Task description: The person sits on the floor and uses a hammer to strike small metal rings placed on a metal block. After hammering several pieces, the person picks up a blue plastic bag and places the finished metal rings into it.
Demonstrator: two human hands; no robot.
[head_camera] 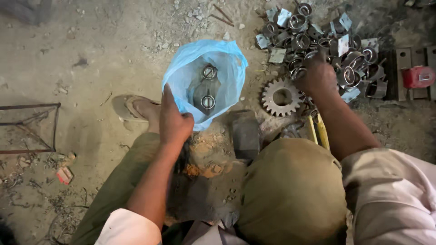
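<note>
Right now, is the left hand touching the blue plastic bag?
Touching. The head view shows the left hand gripping the near rim of the blue plastic bag, holding it open, with no gap between them.

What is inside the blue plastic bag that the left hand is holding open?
Inside the blue plastic bag, held open at its rim by the left hand, two round metal ring parts show. Anything deeper is hidden by the bag's folds and shadow.
</note>
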